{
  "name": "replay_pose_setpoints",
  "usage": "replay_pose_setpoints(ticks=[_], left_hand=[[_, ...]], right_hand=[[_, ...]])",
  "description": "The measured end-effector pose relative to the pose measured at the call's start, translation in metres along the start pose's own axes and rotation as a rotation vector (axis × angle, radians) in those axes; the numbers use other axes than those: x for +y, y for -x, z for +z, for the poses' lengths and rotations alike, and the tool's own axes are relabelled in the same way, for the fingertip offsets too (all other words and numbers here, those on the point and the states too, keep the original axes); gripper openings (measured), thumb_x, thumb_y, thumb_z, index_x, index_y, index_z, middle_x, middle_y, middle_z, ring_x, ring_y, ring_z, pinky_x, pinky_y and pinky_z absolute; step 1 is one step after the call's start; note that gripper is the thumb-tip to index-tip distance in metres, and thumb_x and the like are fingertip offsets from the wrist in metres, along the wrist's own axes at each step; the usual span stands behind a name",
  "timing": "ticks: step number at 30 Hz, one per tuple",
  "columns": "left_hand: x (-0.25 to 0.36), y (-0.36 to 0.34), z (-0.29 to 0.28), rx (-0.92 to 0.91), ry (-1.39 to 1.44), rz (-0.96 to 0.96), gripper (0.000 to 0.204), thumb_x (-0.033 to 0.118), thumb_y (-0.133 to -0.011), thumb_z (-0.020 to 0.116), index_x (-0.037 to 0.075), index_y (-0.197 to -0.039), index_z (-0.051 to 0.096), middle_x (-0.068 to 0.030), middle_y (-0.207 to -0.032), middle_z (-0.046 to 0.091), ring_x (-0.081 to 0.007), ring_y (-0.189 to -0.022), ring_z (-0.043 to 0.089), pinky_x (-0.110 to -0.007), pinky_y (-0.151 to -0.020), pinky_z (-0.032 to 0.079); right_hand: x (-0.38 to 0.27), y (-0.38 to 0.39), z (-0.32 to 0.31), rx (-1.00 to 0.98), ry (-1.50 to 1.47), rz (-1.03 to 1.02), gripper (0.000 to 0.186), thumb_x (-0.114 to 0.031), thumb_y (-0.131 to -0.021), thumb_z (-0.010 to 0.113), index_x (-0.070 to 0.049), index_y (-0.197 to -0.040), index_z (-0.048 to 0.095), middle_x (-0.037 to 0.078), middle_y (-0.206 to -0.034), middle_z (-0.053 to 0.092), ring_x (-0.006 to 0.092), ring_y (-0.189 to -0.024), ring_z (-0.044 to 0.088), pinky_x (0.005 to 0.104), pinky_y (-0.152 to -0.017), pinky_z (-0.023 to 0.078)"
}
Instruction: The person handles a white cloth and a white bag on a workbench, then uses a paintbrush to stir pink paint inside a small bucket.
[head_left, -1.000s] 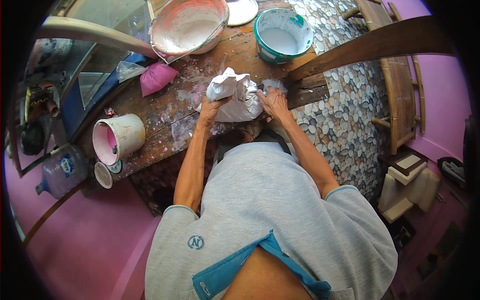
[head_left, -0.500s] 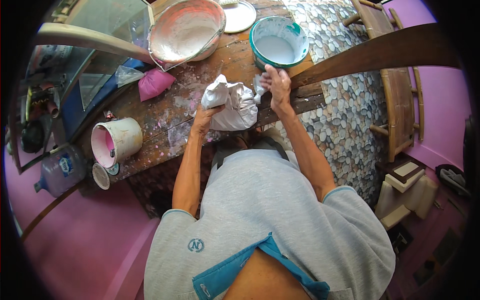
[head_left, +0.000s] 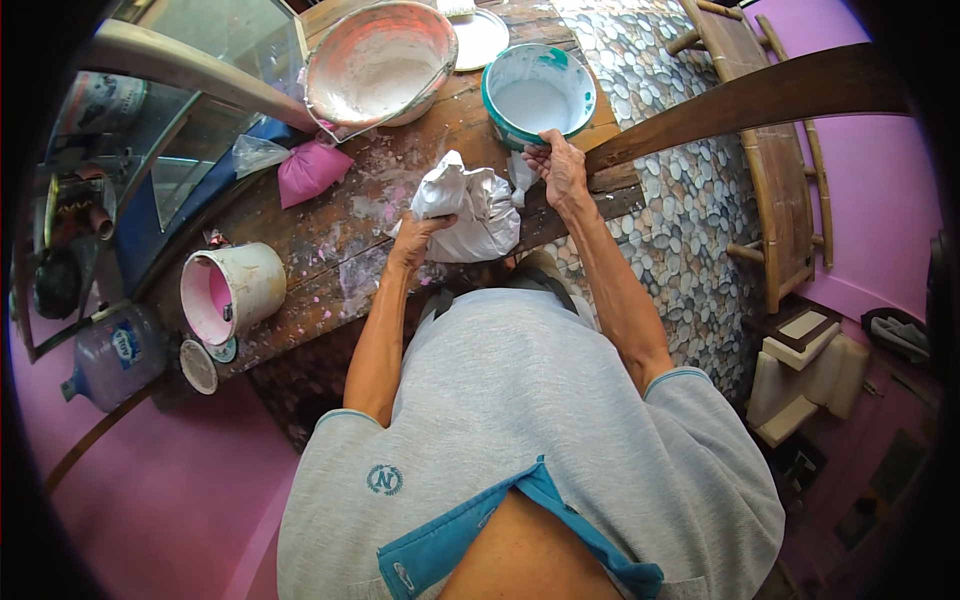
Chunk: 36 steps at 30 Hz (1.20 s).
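Note:
A white sack stands upright, with its top bunched, at the near edge of the wooden table. My left hand grips its left side, thumb laid across the front. Beyond the sack is a teal-rimmed bucket holding white, paint-like stuff, its inner wall smeared white. The curled fingers of my right hand are closed at the bucket's near rim; the fingertips are partly hidden. A small knotted clear plastic bag lies between the sack and my right hand.
A large basin with a wire handle holds white powder at the back. Next to it lies a white lid. A pink bag and a tipped white pail lie on the stained table. A wooden beam crosses at right.
My right hand has come from hovering by the bucket to closing on its near rim. The bucket has shifted left and slightly nearer. My left hand still holds the white sack.

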<state>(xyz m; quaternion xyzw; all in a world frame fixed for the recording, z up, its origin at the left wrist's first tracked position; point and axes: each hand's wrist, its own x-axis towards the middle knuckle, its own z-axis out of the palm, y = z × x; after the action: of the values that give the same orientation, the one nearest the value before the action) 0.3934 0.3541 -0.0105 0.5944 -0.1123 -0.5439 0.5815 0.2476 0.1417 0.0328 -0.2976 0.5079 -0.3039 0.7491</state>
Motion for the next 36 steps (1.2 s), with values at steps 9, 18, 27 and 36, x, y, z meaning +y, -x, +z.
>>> replay_pose_setpoints(ticks=[9, 18, 27, 36], left_hand=[[-0.007, 0.003, -0.007, -0.047, 0.055, 0.069, 0.046, -0.004, -0.066, 0.074, 0.004, -0.110, 0.062, -0.0015, -0.101, 0.065, -0.0151, -0.096, 0.058, -0.029, -0.090, 0.041], [-0.007, 0.011, -0.011, -0.072, 0.023, 0.012, 0.052, -0.005, -0.065, 0.074, 0.008, -0.114, 0.061, 0.0008, -0.102, 0.064, -0.0145, -0.096, 0.058, -0.029, -0.092, 0.040], [-0.005, 0.013, -0.007, -0.065, 0.020, 0.038, 0.048, -0.005, -0.068, 0.069, 0.005, -0.114, 0.060, -0.0017, -0.102, 0.063, -0.0149, -0.094, 0.058, -0.030, -0.087, 0.044], [0.000, 0.023, 0.020, -0.060, -0.122, 0.178, 0.059, 0.027, -0.074, 0.078, 0.001, -0.120, 0.052, -0.0077, -0.112, 0.057, -0.0167, -0.100, 0.056, -0.031, -0.089, 0.045]], right_hand=[[0.012, 0.028, 0.004, -0.064, 0.176, 0.049, 0.024, -0.023, -0.078, 0.063, 0.000, -0.083, 0.059, 0.010, -0.071, 0.063, 0.0180, -0.061, 0.063, 0.0268, -0.060, 0.052], [0.036, 0.048, -0.005, -0.112, 0.389, -0.106, 0.042, -0.034, -0.074, 0.069, 0.005, -0.088, 0.062, 0.015, -0.076, 0.064, 0.0218, -0.066, 0.064, 0.0329, -0.064, 0.052], [0.098, 0.070, 0.002, -0.301, 1.155, -0.871, 0.092, -0.045, -0.055, 0.081, 0.007, -0.120, 0.044, 0.023, -0.114, 0.050, 0.0392, -0.110, 0.047, 0.0464, -0.098, 0.034], [0.125, 0.059, 0.008, -0.370, 1.116, -0.910, 0.065, -0.034, -0.057, 0.077, -0.001, -0.108, 0.052, 0.020, -0.097, 0.057, 0.0365, -0.093, 0.055, 0.0454, -0.084, 0.041]])
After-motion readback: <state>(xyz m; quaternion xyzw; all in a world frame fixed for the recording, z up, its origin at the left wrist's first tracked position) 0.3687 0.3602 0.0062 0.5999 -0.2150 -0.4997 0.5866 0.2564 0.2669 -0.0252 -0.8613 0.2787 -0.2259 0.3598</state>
